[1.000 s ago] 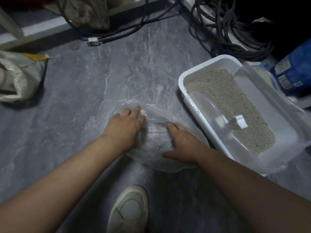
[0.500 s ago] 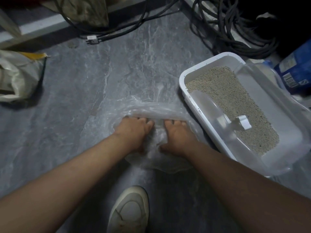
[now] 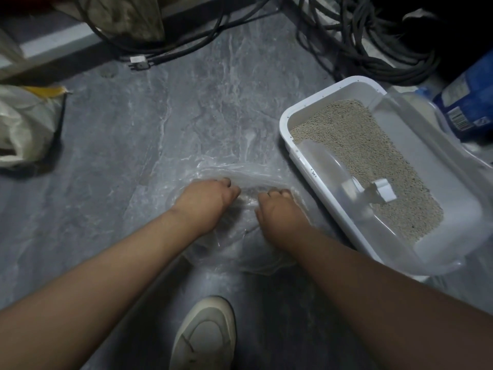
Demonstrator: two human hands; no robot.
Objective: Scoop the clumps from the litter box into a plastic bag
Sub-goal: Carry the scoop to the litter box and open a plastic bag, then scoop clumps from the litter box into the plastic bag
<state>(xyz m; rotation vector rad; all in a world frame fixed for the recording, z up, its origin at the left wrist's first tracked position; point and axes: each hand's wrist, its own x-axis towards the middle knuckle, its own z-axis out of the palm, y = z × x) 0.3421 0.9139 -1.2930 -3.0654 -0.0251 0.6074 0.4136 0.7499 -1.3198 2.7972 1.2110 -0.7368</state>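
A: Where's the plastic bag (image 3: 240, 236)?
B: On the floor under both hands, left hand (image 3: 210, 198) and right hand (image 3: 280, 209) curled, gripping its far edge.
A: And the litter box (image 3: 296, 153)?
B: Just right, long axis running near-right; right hand is nearer.

Dim, soft focus; wide-angle edge distortion

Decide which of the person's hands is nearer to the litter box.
Right. The right hand grips the plastic bag just beside the litter box; the left hand is farther away.
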